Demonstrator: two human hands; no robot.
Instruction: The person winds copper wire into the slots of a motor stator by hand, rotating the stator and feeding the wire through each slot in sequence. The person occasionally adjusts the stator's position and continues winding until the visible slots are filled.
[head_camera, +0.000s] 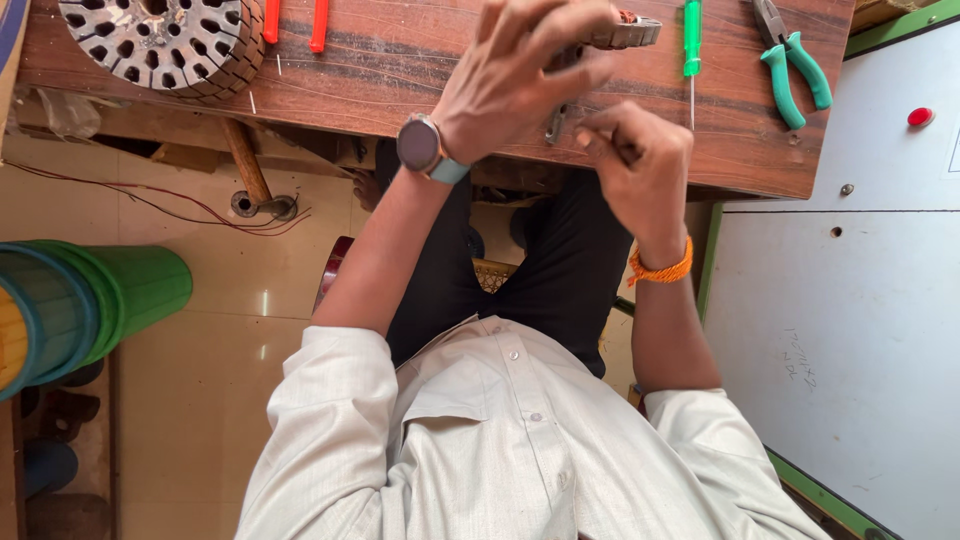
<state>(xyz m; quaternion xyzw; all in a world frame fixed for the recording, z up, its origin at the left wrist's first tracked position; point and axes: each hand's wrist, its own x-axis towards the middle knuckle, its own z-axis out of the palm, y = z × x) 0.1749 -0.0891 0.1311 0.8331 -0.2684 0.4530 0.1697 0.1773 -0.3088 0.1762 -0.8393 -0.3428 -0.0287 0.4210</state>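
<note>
My left hand (520, 75), with a watch on its wrist, is raised over the wooden bench (400, 70) and grips a small metal part with copper winding (632, 30) at its fingertips. Just below and to the right, my right hand (635, 165), with an orange thread band at the wrist, has its fingers pinched together. Nothing shows between them. A small grey metal piece (555, 125) lies on the bench between the two hands.
On the bench lie a round slotted stator core (165, 40) at far left, red tool handles (295, 20), a green screwdriver (692, 40) and green-handled pliers (795, 65). A white panel with a red button (920, 116) stands right. Green cylinders (100, 300) lie left.
</note>
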